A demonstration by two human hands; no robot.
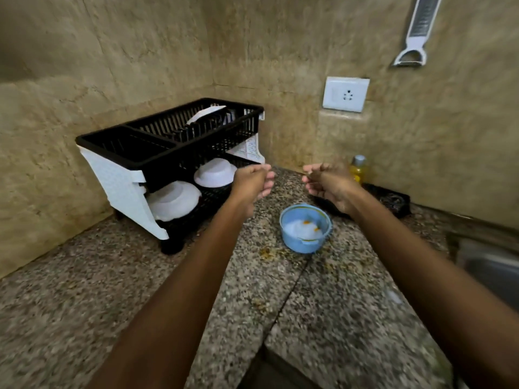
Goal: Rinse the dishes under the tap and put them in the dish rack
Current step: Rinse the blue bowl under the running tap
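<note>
Blue bowl (305, 228) sits on the table (112, 290) near centre, just right of the dish rack (157, 153), with whitish residue and orange specks inside; two white bowls (215, 172) are already upturned on the rack's lower tier and a plate on top. Left hand (252, 182) and right hand (328, 182) hover above the bowl with loosely curled fingers, each grip released and holding nothing. Judgement: take the bowl by opposite rim edges, keep it level to the sink (488, 265) at right, then rinse and drain it before racking.
</note>
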